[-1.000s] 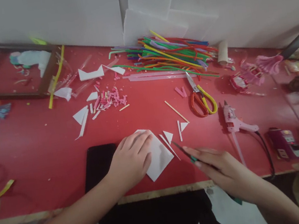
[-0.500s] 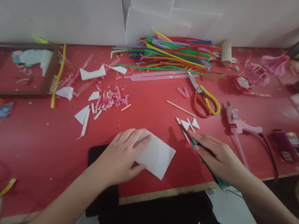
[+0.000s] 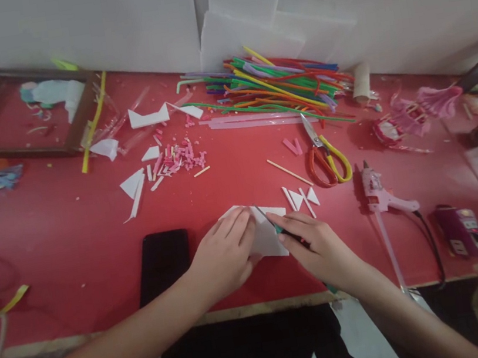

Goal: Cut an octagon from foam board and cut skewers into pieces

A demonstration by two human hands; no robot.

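My left hand [image 3: 227, 252] bears down on a small white foam sheet [image 3: 271, 241], its fingers bent and close together over the sheet's left part. In my right hand [image 3: 320, 247] is a green-handled craft knife [image 3: 288, 232]. Its dark, narrow blade lies across the upper part of the sheet, close to my left fingertips. My palm hides much of the handle. Small white offcuts [image 3: 297, 199], triangles and thin strips, lie just beyond my right hand. A black phone [image 3: 164, 260] rests on the table left of the sheet.
Scissors [image 3: 327, 157] and a pink glue gun [image 3: 376, 192] lie to the right on the red table [image 3: 74, 243]. Colourful pipe cleaners [image 3: 274, 85] are heaped at the back. Pink scraps [image 3: 182, 156] lie left of centre; a brown frame [image 3: 35, 151] is at far left.
The white sheet has been turned and shifted right under my left hand. My right hand has brought the knife leftward from the offcuts onto the sheet. More of the phone shows.
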